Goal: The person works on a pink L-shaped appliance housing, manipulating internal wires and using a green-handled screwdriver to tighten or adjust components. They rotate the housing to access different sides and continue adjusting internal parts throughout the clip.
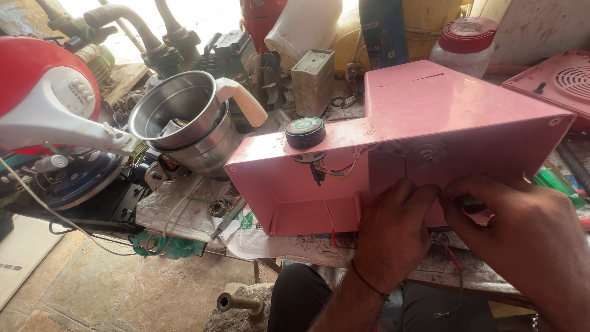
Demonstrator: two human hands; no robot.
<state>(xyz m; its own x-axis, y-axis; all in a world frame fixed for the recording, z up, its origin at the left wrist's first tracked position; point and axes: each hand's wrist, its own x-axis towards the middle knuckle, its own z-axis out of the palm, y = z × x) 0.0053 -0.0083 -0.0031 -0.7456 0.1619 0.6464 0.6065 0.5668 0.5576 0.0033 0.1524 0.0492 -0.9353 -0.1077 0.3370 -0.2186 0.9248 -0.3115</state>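
A pink plastic appliance housing (pixel 430 104) lies tipped on the workbench, its open underside facing me. A round black knob (pixel 305 131) sits on its edge, with red, yellow and black wires (pixel 337 171) running inside toward a small motor shaft (pixel 425 149). My left hand (pixel 393 230) reaches into the open underside, fingers curled against the inner wall. My right hand (pixel 522 227) presses beside it, pinching a small dark part (pixel 473 206) that I cannot identify; a thin red wire (pixel 453 257) trails beneath.
Steel mixer jars (pixel 178 117) with a white handle stand at left, beside a red and white iron (pixel 49 98). A screwdriver (pixel 227 218) lies on paper. Bottles, a jar (pixel 467 40) and another pink casing (pixel 556 80) crowd the back.
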